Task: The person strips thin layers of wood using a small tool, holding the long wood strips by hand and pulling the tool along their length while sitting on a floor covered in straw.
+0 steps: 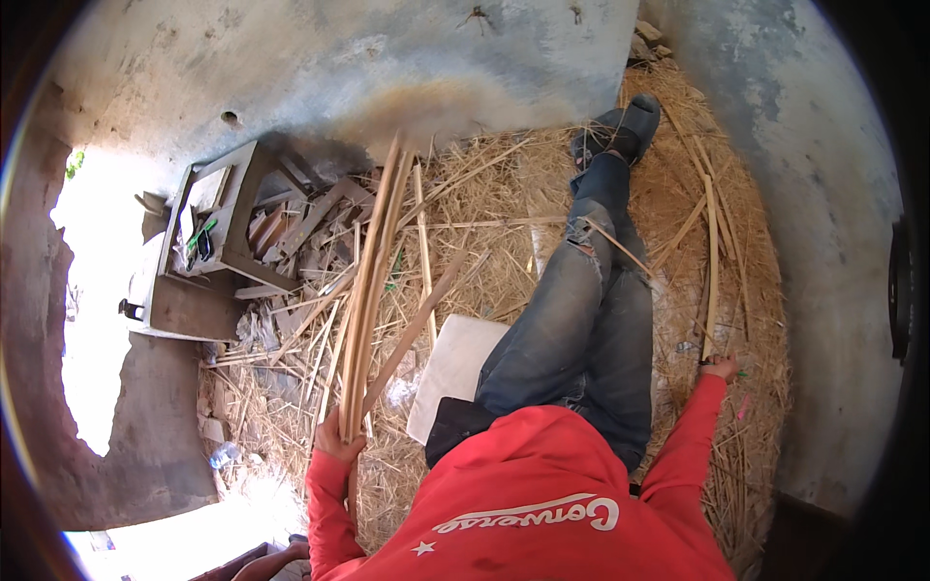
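My left hand (pixel 337 442) is wrapped round the lower end of a bundle of long, thin wooden strips (pixel 370 281), which rises steeply away from me. Out to the right, my right hand (pixel 720 366) is closed low over the straw. A small dark piece and a green tip show at its sides, too little to name. The end of a long pale strip (pixel 713 261) meets that hand; whether the fingers grip it cannot be made out. My outstretched legs in torn jeans (pixel 572 310) lie between the two hands, over a pale flat slab (pixel 455 363).
A wooden stand (pixel 218 218) with a green-and-black item on top is at the left, beside broken boards (pixel 310 228). Loose strips and shavings (pixel 523 184) cover the floor. Plastered walls (pixel 814 194) close in at the right and far side. Another person's limb (pixel 271 562) shows at lower left.
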